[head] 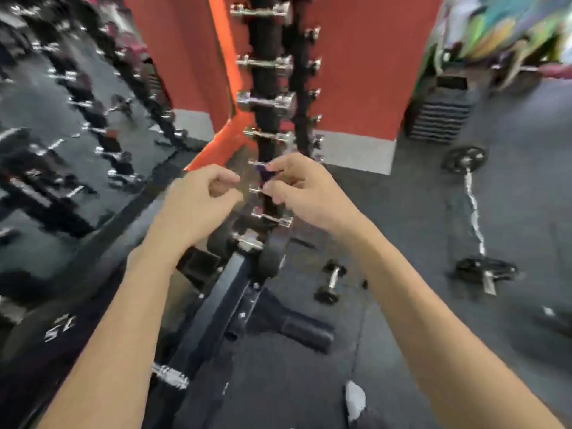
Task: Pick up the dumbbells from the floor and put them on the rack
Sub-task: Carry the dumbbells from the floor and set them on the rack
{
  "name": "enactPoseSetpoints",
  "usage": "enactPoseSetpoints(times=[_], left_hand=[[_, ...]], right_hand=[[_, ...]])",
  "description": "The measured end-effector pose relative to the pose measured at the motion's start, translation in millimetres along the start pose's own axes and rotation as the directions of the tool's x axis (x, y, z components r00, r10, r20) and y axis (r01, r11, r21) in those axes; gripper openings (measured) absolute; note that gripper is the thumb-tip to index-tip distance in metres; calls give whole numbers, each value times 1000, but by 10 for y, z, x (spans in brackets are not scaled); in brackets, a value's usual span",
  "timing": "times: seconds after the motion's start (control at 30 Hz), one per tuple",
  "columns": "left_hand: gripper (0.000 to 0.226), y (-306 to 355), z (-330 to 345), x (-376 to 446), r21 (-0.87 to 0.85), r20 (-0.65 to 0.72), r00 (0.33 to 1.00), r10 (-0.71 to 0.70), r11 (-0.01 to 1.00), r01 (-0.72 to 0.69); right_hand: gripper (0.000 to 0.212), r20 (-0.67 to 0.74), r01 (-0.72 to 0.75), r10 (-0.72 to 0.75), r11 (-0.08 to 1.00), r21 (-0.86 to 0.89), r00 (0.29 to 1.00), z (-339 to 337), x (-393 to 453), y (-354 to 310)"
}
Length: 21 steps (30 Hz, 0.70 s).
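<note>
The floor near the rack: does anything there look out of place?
Yes. One small dumbbell lies loose on the floor right of the rack, while the others sit on its pegs. A curl bar also lies further right.

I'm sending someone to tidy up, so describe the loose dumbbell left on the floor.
Find the tall black dumbbell rack by the red wall. Right of its base, on the dark floor mat, lies a small dumbbell. Unlike the racked chrome ones, it has black ends and lies alone.

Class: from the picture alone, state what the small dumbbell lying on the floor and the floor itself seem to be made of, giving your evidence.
Small dumbbell on the floor: shiny silver handle, probably chromed steel; dull black ends, likely rubber or painted metal. Dark grey floor: matte and faintly speckled, probably rubber gym matting, though blur leaves this uncertain.
</note>
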<state>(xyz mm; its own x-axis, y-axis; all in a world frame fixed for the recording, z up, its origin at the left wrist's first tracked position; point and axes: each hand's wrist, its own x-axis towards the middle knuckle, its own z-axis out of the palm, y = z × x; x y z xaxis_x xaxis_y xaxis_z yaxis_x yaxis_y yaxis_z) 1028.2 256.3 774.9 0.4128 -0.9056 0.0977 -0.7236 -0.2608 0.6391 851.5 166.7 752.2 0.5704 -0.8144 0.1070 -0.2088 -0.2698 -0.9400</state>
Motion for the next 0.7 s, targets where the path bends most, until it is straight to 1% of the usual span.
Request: enactPoseSetpoints(times=[0.07, 0.13, 0.23, 0.3, 0.47, 0.57, 0.7], left_hand=[[18, 559, 544, 47, -23, 91, 991, 94, 996, -92], [17, 1101, 1101, 54, -42, 186, 967, 175, 985, -170], [17, 1871, 1948, 27, -97, 325, 909, 262, 965, -244], [17, 2350, 2477, -11, -108, 382, 870, 312, 950, -293], [26, 3219, 3540, -164, -84, 477, 810, 340, 935, -344], [23, 3498, 3898, -185, -75, 505, 813, 289, 953, -292], [21, 3528, 4073, -21, -28, 483, 850, 207, 975, -222]], right_hand=[[20, -151, -66, 67, 998, 12, 986, -714, -355, 263], [19, -273, -115, 112, 993, 3, 956, -1365, -721, 534], [21, -410, -196, 184, 981, 14, 893, -2272, -1288, 960], [22, -487, -239, 224, 970, 33, 844, -2822, -1641, 1229], [22, -547, -316, 299, 947, 65, 782, -3856, -2201, 1728], [22, -520, -346, 337, 935, 83, 785, -4192, -2243, 1956], [21, -458, -345, 355, 932, 107, 815, -4298, -1963, 2228]])
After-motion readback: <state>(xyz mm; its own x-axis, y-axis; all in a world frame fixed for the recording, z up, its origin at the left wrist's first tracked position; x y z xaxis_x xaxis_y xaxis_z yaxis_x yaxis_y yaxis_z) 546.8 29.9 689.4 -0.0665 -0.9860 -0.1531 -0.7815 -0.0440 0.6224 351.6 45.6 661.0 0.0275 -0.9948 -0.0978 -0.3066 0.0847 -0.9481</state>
